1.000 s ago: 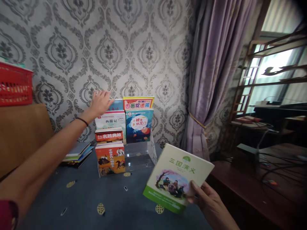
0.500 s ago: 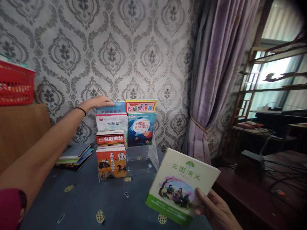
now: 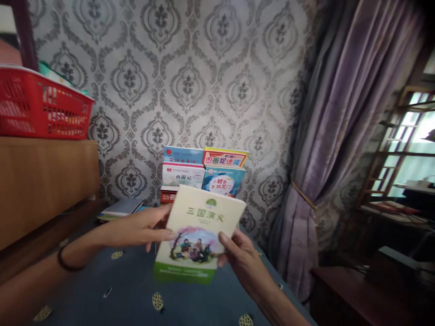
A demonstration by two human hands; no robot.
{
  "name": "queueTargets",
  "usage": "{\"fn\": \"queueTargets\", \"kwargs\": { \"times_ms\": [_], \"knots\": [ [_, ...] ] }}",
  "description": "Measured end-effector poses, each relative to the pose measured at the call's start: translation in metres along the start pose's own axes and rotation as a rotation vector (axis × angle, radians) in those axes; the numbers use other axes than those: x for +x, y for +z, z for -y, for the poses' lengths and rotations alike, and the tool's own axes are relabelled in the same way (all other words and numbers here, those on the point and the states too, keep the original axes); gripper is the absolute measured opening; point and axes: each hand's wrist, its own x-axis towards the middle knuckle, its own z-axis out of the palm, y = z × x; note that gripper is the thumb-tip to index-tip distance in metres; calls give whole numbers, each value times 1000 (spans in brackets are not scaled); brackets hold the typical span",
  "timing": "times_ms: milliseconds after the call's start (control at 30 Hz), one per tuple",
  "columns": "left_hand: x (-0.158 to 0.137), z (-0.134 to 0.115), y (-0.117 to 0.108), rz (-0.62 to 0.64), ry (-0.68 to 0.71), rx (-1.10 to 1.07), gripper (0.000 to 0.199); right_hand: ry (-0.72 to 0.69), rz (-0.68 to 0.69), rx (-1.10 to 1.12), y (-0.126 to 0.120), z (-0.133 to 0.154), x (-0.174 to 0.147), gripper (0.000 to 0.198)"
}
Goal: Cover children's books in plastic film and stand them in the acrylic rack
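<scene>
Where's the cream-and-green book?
In the head view, the book is low, slightly left of centre, between the left hand and right hand, before the upright books.

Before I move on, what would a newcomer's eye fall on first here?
Probably the cream-and-green paperback book near the centre, with the right hand gripping its right edge and the left hand at its left edge. Next, the bright red plastic basket on the tan wooden cabinet at far left, and the upright, colourful-covered books behind the held one, before the grey patterned wallpaper.
</scene>
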Motion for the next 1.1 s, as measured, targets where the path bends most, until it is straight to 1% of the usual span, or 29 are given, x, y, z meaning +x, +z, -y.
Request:
{"fn": "queueTargets", "kwargs": {
  "times_ms": [33,100,133,200,267,300,333,367,433,467,500,533,567,633,667,700,800,900,1000,1100],
  "knots": [
    [-9,4,-4,-8,-32,-50,35,-5,52,3,16,3,10,45],
    [-24,11,-22,-101,-80,-101,33,-26,148,-2,48,10,31,45],
    [-30,14,-34,-185,-91,-111,35,-36,186,-12,63,15,42,44],
    [-41,20,-62,-401,-82,-106,39,-59,304,-75,89,30,68,44],
    [-52,24,-92,-612,-53,-77,42,-64,456,-240,110,53,97,41],
    [-58,25,-107,-701,-39,-57,43,-106,486,-365,118,66,112,40],
    [-63,27,-122,-777,-23,-38,43,-207,457,-537,124,81,128,40],
    [-68,28,-135,-851,-4,-17,42,-329,380,-724,128,96,144,42],
    [-75,32,-161,-984,36,27,38,-449,273,-860,132,123,177,40],
    [-76,35,-172,-1045,58,53,36,-586,184,-1084,133,133,193,40],
    [-74,39,-182,-1096,78,78,35,-685,102,-1295,132,142,208,42],
    [-70,44,-191,-1140,100,98,34,-690,72,-1459,131,148,222,46],
    [-63,50,-199,-1174,122,109,34,-615,89,-1567,129,152,235,50],
    [-44,62,-213,-1215,161,91,34,-444,168,-1661,125,155,255,56],
    [-31,67,-219,-1223,179,71,35,-374,207,-1669,124,155,263,58],
    [-17,71,-224,-1222,195,51,35,-336,232,-1666,122,154,269,59],
    [26,76,-234,-1191,233,22,32,-326,254,-1649,118,151,278,61],
    [67,72,-233,-1133,266,-14,31,-345,233,-1629,114,150,281,61],
    [99,70,-229,-1039,305,-95,33,-327,167,-1543,109,150,283,60],
    [123,73,-226,-919,328,-146,36,-249,93,-1392,102,152,287,58]
  ]
}}
